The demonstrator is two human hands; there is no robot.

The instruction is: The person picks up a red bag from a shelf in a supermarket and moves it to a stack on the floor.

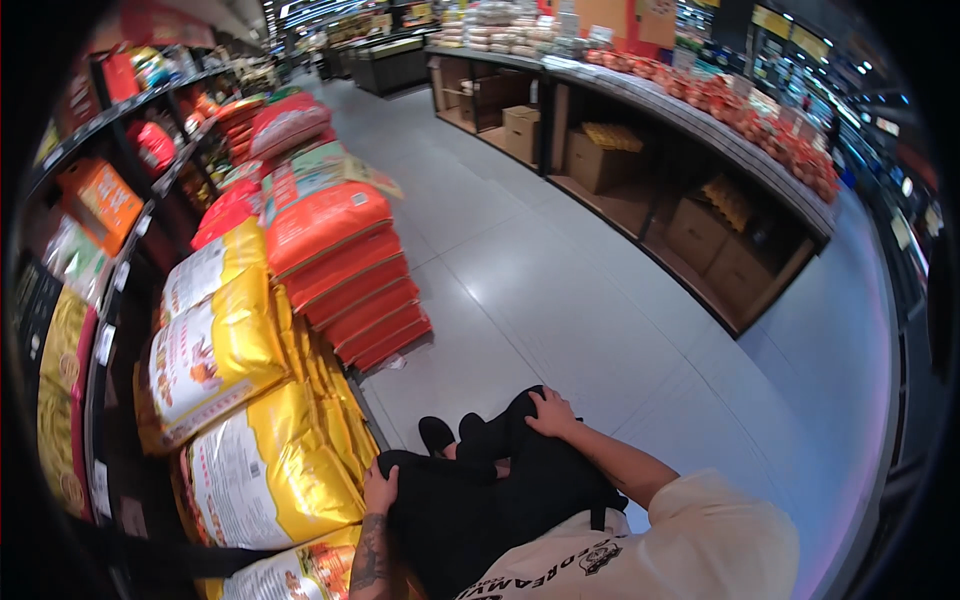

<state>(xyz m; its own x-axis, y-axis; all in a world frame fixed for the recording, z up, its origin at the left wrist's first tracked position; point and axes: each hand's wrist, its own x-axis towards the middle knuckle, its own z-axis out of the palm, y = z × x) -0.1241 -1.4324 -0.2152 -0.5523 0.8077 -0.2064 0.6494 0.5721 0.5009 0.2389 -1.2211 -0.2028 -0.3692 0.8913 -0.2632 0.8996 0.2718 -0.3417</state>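
Note:
My left hand (pixel 380 487) rests on one knee of my black trousers (pixel 457 502), beside a stack of yellow plastic sacks (pixel 277 457). On the other knee lies my right hand (pixel 551 412), fingers somewhat spread and holding no object. Both legs are bent, and a black shoe (pixel 435 435) shows on the floor beyond them. A tattoo marks the left forearm, and a pale printed T-shirt covers the body. Further ahead, orange-red sacks (pixel 330 232) are piled next to the yellow ones.
Shelving with packaged goods (pixel 105 202) runs along the left. Pink bags (pixel 289 127) lie behind the orange-red stack. Across the grey tiled floor (pixel 517 270) stands a long display counter (pixel 600 82) bearing red net bags (pixel 697 90), with cardboard boxes (pixel 697 232) in its open lower compartments.

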